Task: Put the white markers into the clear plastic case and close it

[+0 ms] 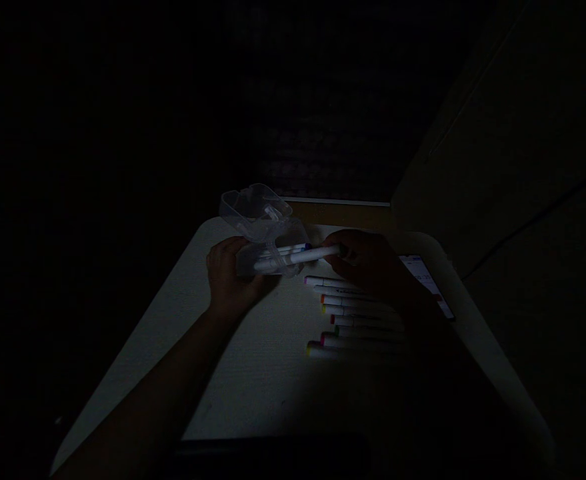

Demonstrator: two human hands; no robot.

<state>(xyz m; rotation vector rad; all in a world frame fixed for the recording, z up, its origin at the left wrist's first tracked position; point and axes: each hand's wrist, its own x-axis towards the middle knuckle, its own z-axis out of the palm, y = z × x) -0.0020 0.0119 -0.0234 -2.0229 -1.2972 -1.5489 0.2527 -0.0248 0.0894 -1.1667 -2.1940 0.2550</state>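
Note:
My left hand (230, 279) is wrapped round the closed end of a clear plastic marker case (255, 217), which lies on its side with its lid hinged up. Several white markers (285, 251) rest inside, one with a blue end. In my right hand (360, 260) a white marker (315, 255) is pinched by its dark end, its other end within the case mouth. Whether that marker is moving in or out cannot be told. Below my right hand, several white markers (347, 311) with coloured ends lie in a rough column, partly shaded by my right arm.
The pale table (253, 387) has rounded corners. A phone (425, 280) with a lit screen lies at its right side, partly behind my right hand. A dark cable (527, 223) runs beyond the right edge. The room is very dark.

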